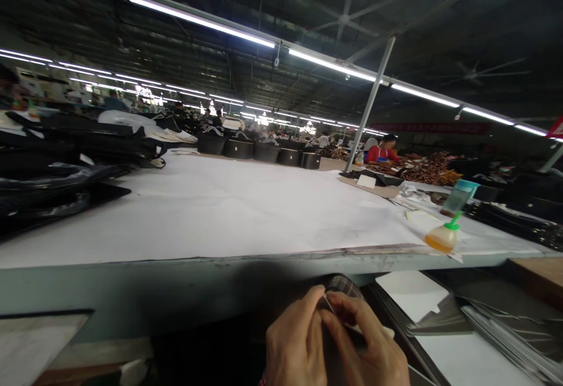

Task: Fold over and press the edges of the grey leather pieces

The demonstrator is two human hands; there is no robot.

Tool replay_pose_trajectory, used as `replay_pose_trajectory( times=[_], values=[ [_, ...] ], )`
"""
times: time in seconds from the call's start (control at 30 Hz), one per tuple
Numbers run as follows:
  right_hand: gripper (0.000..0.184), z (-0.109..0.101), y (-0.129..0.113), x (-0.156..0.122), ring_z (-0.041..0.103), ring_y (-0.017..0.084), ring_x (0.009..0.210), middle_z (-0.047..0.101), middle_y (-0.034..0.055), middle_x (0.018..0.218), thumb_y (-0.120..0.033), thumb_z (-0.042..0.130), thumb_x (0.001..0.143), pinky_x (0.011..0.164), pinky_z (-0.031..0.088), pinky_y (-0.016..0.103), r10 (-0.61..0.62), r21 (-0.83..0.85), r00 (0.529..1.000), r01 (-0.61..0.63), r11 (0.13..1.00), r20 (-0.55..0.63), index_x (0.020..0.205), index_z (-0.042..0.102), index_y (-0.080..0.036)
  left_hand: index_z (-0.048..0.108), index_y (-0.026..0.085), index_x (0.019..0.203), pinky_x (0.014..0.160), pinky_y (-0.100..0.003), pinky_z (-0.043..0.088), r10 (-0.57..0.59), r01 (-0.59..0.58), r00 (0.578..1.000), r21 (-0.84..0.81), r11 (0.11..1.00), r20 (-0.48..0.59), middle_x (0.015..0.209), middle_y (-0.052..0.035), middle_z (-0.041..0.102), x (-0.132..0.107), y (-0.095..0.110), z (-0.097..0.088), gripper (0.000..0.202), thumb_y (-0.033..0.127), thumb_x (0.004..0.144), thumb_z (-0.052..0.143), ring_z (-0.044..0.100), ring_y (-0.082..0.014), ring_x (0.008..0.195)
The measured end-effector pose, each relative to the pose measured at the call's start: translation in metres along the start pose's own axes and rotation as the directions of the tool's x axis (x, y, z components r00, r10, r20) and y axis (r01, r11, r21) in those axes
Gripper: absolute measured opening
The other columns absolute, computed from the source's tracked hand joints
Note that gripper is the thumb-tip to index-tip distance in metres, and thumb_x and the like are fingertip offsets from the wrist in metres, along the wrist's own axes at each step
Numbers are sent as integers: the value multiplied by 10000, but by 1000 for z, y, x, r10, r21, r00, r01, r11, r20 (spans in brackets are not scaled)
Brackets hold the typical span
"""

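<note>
My left hand [295, 339] and my right hand [372, 336] are close together at the bottom middle, just below the table's front edge. Both are closed, thumbs and fingertips pinched at the same spot. A thin pale edge [328, 304] shows between the fingertips, but the fingers hide what it belongs to. Something dark lies in shadow below and between the hands; its kind cannot be made out. Plaid cloth [345, 285] shows just beyond the fingertips.
The white-topped table [246, 210] spans the view. Black bags [79, 139] are piled left; dark round containers [266, 151] line its back. A bottle of amber liquid [442, 238] stands near the right front edge. Flat sheets [413, 295] lie lower right. A person in red [382, 152] sits farther back.
</note>
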State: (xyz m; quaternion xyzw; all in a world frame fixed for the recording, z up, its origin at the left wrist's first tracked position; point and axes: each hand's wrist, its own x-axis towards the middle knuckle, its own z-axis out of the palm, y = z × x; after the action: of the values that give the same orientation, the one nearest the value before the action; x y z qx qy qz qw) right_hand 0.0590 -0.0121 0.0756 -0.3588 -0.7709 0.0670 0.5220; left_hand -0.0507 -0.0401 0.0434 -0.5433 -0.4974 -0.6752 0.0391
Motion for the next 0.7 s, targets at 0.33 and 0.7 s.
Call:
replay_pose_trajectory(
  times=[0.33, 0.7],
  values=[
    [109, -7, 9, 17, 689, 123, 626, 685, -45, 732, -188, 648, 944, 585, 558, 175, -60, -42, 980, 69, 997, 192, 853, 612, -236, 637, 232, 1243, 817, -239, 606, -12, 7, 995, 44, 999, 96, 986, -52, 823, -8, -10, 5, 353, 103, 956, 477, 798, -181, 867],
    [141, -20, 6, 21, 542, 169, 718, 627, 18, 816, -76, 492, 990, 664, 430, 314, -482, 37, 855, 485, 874, 190, 979, 558, -200, 709, 220, 1002, 672, -151, 553, -164, 231, 891, -111, 967, 423, 798, 5, 770, 24, 11, -24, 192, 161, 939, 537, 746, -127, 704]
  ],
)
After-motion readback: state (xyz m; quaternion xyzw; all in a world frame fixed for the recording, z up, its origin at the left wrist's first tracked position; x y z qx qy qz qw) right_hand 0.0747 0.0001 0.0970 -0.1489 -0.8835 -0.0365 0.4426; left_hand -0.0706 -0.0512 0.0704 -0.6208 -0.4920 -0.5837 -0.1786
